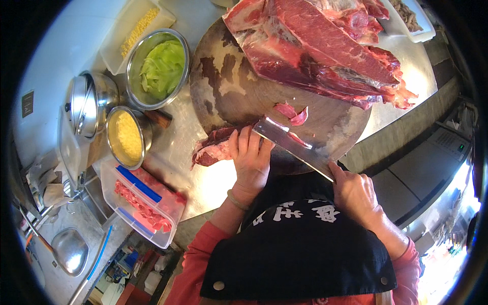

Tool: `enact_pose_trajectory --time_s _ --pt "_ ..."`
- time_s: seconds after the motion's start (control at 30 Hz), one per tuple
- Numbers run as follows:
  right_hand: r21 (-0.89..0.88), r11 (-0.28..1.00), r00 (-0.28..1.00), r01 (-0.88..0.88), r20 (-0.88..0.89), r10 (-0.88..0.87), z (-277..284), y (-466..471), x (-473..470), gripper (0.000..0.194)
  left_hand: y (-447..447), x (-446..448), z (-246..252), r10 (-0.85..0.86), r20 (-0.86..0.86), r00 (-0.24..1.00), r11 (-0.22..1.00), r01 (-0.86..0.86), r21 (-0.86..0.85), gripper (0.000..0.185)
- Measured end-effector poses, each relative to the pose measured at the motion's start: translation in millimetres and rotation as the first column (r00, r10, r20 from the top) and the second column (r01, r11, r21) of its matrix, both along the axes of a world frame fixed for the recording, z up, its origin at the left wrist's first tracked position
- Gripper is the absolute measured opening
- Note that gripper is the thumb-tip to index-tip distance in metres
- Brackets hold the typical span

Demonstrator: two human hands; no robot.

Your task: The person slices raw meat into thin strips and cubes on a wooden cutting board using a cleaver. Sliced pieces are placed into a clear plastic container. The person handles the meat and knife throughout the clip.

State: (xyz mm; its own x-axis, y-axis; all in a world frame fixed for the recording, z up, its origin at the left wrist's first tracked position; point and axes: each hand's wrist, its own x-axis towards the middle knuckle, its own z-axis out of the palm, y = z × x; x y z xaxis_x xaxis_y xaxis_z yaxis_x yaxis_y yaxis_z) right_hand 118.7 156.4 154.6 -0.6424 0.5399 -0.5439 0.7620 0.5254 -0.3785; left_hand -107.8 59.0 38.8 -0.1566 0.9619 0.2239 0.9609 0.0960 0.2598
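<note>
My left hand (250, 160) presses its fingertips onto a piece of raw red meat (213, 146) that overhangs the near left edge of a round wooden chopping block (236, 103). A cleaver (293, 143) is gripped by its handle in my right hand (354, 192). Its broad blade slants up and left over the block, the far end close beside my left fingers. Just beyond the blade lie a few thin slices of meat (291, 113). Another slice shows partly along the blade's upper edge. The cleaver's handle is mostly hidden by my fingers.
A big slab of raw meat (312, 57) covers the block's far right. On the left stand a steel bowl of green leaves (131, 91), a steel bowl of yellow bits (110, 148), a lidded pot (103, 91) and a plastic container of meat slices (173, 225). A ladle (70, 251) rests lower left.
</note>
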Motion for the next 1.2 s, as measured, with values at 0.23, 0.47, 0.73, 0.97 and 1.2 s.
enact_pose_trajectory --time_s 0.23,0.47,0.73,0.97,1.2 --pt "0.017 1.000 0.999 0.002 0.051 -0.003 -23 6 -39 0.042 1 0 -2 -0.004 0.001 1.000 1.000 0.004 0.013 0.031" --pt "0.006 0.999 0.999 0.037 -0.003 -0.037 -42 4 -43 0.046 5 0 6 -0.005 0.027 1.000 0.999 0.004 0.047 0.035" --pt "0.008 0.992 0.986 0.127 -0.106 -0.126 -6 1 11 0.039 7 0 5 0.001 0.057 0.998 0.997 -0.005 0.081 0.042" --pt "-0.014 1.000 1.000 0.017 -0.014 -0.017 2 -4 6 0.043 5 -1 4 -0.022 0.071 0.997 0.999 0.018 0.046 0.033" --pt "-0.021 0.999 1.000 0.028 0.000 -0.028 -29 9 -42 0.038 5 -1 -2 -0.016 0.037 0.999 0.997 0.013 0.082 0.035"
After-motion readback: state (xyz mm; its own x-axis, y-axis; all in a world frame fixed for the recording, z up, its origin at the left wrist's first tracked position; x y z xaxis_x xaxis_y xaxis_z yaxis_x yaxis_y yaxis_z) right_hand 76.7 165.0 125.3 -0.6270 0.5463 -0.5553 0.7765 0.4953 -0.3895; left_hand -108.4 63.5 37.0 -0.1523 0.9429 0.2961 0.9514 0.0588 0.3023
